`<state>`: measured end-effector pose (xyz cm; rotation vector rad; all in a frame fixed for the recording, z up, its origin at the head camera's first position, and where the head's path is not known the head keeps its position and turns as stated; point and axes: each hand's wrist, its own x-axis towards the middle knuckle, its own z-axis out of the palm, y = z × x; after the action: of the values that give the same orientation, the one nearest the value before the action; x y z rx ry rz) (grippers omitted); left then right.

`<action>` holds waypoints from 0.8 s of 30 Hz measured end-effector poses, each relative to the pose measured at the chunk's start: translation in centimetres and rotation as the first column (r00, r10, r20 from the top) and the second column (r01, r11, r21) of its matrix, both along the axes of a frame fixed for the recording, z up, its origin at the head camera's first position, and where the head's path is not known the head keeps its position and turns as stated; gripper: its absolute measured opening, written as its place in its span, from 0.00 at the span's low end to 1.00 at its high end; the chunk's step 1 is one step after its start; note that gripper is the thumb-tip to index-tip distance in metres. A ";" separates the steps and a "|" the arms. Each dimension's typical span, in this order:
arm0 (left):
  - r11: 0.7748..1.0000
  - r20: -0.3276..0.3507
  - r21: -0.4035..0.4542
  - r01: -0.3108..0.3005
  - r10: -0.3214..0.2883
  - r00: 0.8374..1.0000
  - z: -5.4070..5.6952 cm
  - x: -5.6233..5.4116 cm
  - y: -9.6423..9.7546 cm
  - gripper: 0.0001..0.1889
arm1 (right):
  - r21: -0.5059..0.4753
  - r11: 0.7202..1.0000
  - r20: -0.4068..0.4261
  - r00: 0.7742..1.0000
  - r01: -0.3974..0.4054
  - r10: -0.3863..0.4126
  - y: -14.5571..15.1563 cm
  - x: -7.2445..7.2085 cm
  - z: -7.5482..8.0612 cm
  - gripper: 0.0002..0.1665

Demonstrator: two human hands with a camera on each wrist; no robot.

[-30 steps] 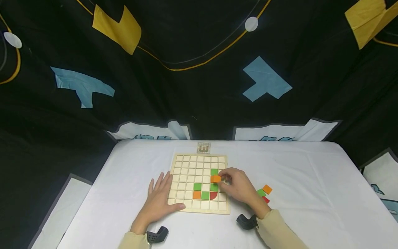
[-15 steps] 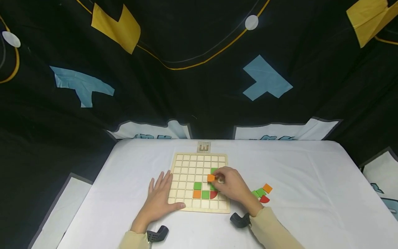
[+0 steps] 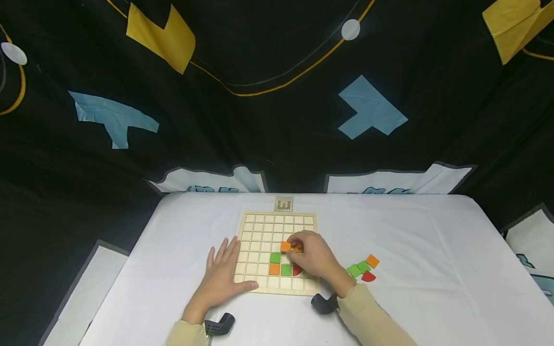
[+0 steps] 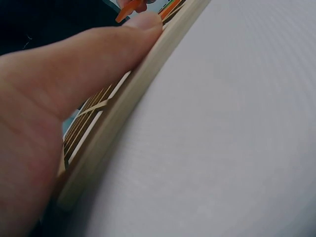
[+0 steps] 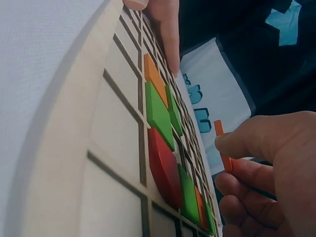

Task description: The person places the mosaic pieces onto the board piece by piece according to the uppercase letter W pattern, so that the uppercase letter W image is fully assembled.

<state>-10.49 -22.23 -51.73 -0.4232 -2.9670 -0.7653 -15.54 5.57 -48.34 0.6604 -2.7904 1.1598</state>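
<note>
An orange square tile [image 3: 285, 246] is pinched between the thumb and fingers of my right hand [image 3: 313, 254], held just over the wooden grid board [image 3: 251, 228]. In the right wrist view that orange tile [image 5: 226, 162] stands edge-on, apart from the board. My left hand [image 3: 221, 283] lies spread at the board's left side, its thumb on the near edge. Set in the grid are a green tile [image 3: 275, 258], an orange tile [image 3: 274, 269], another green tile [image 3: 286, 270] and a red rounded tile [image 3: 296, 270]. My right hand partly hides further tiles.
To the right on the white cloth lie several loose tiles: an orange square [image 3: 372, 261], green squares [image 3: 363, 266] and a red rounded one [image 3: 368, 276]. A small pattern card [image 3: 283, 203] lies beyond the board. A black curtain [image 3: 277, 144] hangs behind the table.
My right hand has moved left across the board with the orange tile, uncovering more of the loose tiles at right. The left hand has stayed in place.
</note>
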 end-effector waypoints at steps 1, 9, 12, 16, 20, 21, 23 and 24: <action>1.000 0.001 -0.001 0.000 0.000 1.000 0.0 0.0 0.0 0.66 | 0.005 1.000 -0.002 1.000 0.000 0.000 -0.1 0.0 0.0 0.14; 1.000 0.005 -0.012 0.002 -0.002 1.000 -0.1 -0.1 -0.1 0.66 | 0.034 0.999 -0.027 0.999 -0.018 0.019 -0.9 -0.3 -0.3 0.14; 1.000 0.004 -0.012 0.003 -0.002 1.000 0.0 -0.1 -0.1 0.65 | 0.036 0.999 -0.033 0.999 -0.024 0.025 -1.2 -0.4 -0.3 0.14; 1.000 -0.001 -0.009 0.004 -0.004 1.000 0.1 0.0 0.0 0.65 | 0.051 0.998 -0.057 0.998 -0.027 0.030 -1.6 -0.5 -0.4 0.14; 1.000 -0.016 -0.002 0.008 -0.008 1.000 0.1 0.0 -0.1 0.65 | 0.070 0.997 -0.061 0.998 -0.021 0.026 -2.0 -0.7 -0.4 0.13; 1.000 -0.018 -0.001 0.008 -0.008 1.000 0.0 0.0 -0.1 0.65 | 0.078 0.997 -0.057 0.998 -0.020 0.024 -2.0 -0.7 -0.4 0.13; 1.000 -0.024 0.003 0.009 -0.009 1.000 0.0 0.0 -0.1 0.64 | 0.087 0.996 -0.040 0.999 -0.015 0.019 -2.2 -0.7 -0.4 0.13; 1.000 -0.025 0.002 0.008 -0.008 1.000 0.0 0.0 -0.1 0.64 | 0.091 0.996 -0.033 0.999 -0.014 0.017 -2.2 -0.7 -0.5 0.14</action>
<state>-10.47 -22.29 -51.73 -0.4421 -2.9424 -0.7584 -16.27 3.32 -48.83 0.7025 -2.8289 1.0188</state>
